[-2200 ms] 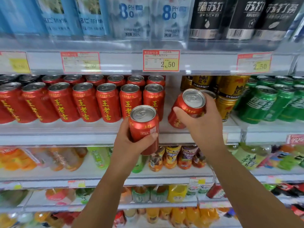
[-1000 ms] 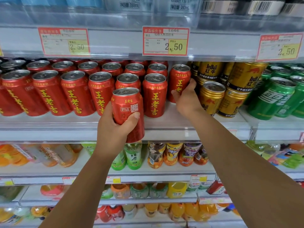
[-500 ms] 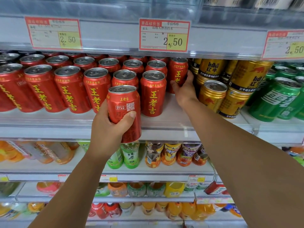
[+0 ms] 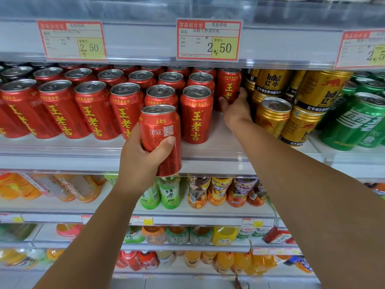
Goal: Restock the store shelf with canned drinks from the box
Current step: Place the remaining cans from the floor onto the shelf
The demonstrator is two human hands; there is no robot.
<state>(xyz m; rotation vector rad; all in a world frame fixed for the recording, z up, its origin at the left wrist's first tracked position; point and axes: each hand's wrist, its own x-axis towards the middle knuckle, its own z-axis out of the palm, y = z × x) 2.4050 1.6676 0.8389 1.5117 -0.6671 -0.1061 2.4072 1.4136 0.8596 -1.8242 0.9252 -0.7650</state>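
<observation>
Hands busy at a stocked store shelf. At centre of frame, left hand (image 4: 139, 161) wrapped around a red metal drink can (image 4: 160, 130) with a silver top and a printed code square, thumb across the front and fingers curled behind. Held roughly upright in front of the white shelf ledge (image 4: 218, 155), not resting on it.

Right of centre, right hand (image 4: 235, 109) deep on that same shelf, thumb and fingers curled round a second red can (image 4: 229, 86). Standing upright at the right end of a rear row, just beside gold metal cans (image 4: 270, 115).

Left and centre of the shelf filled with rows of matching red cans with yellow lettering (image 4: 62, 109). At far right, green cans (image 4: 354, 126).

Along the upper rail, red-and-yellow price tags (image 4: 208, 39) reading 2.50. Lower in frame, green-labelled plastic tea bottles (image 4: 168, 192) among other bottled drinks, blurred toward the bottom.
</observation>
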